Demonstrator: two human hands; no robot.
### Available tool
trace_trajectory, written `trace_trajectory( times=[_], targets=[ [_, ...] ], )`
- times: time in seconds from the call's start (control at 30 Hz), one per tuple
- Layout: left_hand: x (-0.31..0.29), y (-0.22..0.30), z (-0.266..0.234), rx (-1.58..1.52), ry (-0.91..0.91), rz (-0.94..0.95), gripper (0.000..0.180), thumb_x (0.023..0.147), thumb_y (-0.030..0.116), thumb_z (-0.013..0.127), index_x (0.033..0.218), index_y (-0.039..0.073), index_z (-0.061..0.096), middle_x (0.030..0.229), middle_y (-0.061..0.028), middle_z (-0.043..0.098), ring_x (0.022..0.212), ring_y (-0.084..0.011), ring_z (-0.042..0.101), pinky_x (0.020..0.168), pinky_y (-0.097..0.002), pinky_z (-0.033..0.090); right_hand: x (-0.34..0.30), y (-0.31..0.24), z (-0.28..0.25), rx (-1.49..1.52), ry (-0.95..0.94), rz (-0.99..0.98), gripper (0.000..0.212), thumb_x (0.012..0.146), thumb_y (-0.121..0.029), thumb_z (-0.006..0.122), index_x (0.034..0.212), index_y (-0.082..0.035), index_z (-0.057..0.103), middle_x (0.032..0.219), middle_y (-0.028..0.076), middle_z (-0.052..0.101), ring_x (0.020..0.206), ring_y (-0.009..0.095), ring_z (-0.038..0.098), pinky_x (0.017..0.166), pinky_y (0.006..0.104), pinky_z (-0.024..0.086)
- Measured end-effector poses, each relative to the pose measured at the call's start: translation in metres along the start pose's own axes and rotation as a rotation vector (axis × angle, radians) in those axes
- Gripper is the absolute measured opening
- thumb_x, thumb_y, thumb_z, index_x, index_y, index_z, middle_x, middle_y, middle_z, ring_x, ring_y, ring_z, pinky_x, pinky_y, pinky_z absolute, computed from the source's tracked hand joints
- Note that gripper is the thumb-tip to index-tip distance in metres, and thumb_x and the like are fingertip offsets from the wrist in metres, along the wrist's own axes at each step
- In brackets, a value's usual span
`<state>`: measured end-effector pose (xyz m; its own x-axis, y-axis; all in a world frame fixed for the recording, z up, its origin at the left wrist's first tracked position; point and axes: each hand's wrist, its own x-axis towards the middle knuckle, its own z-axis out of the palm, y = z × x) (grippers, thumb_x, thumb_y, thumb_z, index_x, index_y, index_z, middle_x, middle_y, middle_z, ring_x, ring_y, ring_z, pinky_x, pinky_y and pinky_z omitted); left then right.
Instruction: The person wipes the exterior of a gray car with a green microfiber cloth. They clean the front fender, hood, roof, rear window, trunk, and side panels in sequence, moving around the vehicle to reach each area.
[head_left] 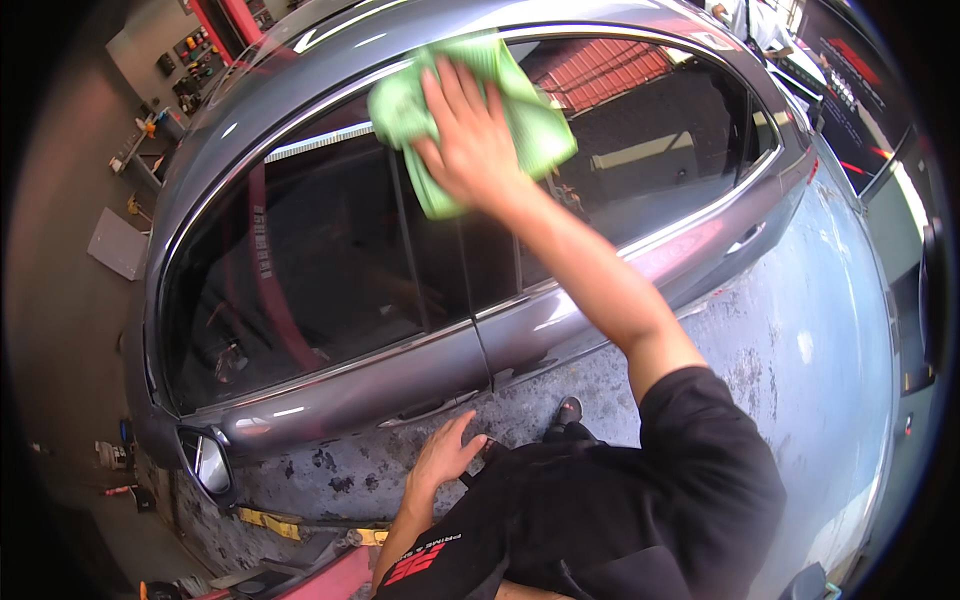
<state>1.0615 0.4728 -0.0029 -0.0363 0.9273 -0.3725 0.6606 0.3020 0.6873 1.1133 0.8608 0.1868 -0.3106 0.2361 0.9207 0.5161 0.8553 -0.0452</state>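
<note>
My right hand (468, 135) holds a bright green microfibre cloth (540, 125) against the grey car (570, 325), fingers stretched over the cloth. The cloth spreads across the upper window frame, between the front side window (330, 245) and the rear side window (660, 150). Part of it lies hidden under my palm, and its edges are slightly blurred. Lower down, my left hand (445, 452) is open beside the door, near my body, with its fingers apart and nothing in it. A small gap seems to separate it from the door.
The car's side mirror (208, 462) juts out at the lower left. Beneath it are yellow pieces (270, 522) and a red metal part (335, 575) on the floor. Shelves with tools (190, 65) stand at the far left. Another person (750, 25) is partly visible at the far right.
</note>
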Motion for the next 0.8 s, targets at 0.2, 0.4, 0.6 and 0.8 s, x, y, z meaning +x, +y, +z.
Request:
trace_trajectory(
  times=[0.2, 0.4, 0.6, 0.8],
  targets=[
    [0.012, 0.009, -0.005, 0.000, -0.033, 0.066, 0.064, 0.099, 0.041, 0.064, 0.149, 0.003, 0.050, 0.145, -0.0252, 0.057, 0.136, -0.0421, 0.053, 0.113, -0.0468, 0.043, -0.020, -0.025, -0.014, -0.010, -0.048, 0.053, 0.088, 0.083, -0.033, 0.077, 0.154, 0.003, 0.039, 0.162, 0.027, 0.036, 0.150, 0.045, 0.035, 0.120, 0.0607, 0.027],
    [0.000, 0.001, -0.017, -0.237, -0.151, -0.036, 0.066, 0.098, 0.041, 0.066, 0.149, 0.002, 0.050, 0.144, -0.0238, 0.058, 0.135, -0.0405, 0.055, 0.112, -0.0448, 0.044, -0.106, -0.047, -0.040, 0.186, -0.320, 0.068, 0.099, 0.075, -0.028, 0.081, 0.157, 0.004, 0.035, 0.160, 0.028, 0.038, 0.139, 0.045, 0.049, 0.113, 0.0561, 0.039],
    [0.012, -0.001, -0.022, -0.099, -0.057, 0.132, 0.065, 0.098, 0.038, 0.068, 0.149, 0.003, 0.050, 0.142, -0.0219, 0.060, 0.131, -0.0375, 0.058, 0.110, -0.0431, 0.046, 0.038, 0.013, 0.005, -0.103, 0.054, -0.047, 0.074, 0.097, -0.039, 0.064, 0.151, 0.006, 0.041, 0.160, 0.028, 0.038, 0.150, 0.045, 0.034, 0.121, 0.0595, 0.027],
    [0.005, -0.015, -0.024, -0.159, -0.111, 0.143, 0.064, 0.098, 0.038, 0.067, 0.149, 0.003, 0.050, 0.143, -0.0237, 0.059, 0.131, -0.0386, 0.058, 0.111, -0.0440, 0.045, -0.096, -0.051, -0.027, -0.075, -0.141, 0.137, 0.097, 0.083, -0.031, 0.077, 0.158, 0.008, 0.029, 0.163, 0.032, 0.029, 0.150, 0.048, 0.033, 0.121, 0.0585, 0.028]
  ],
)
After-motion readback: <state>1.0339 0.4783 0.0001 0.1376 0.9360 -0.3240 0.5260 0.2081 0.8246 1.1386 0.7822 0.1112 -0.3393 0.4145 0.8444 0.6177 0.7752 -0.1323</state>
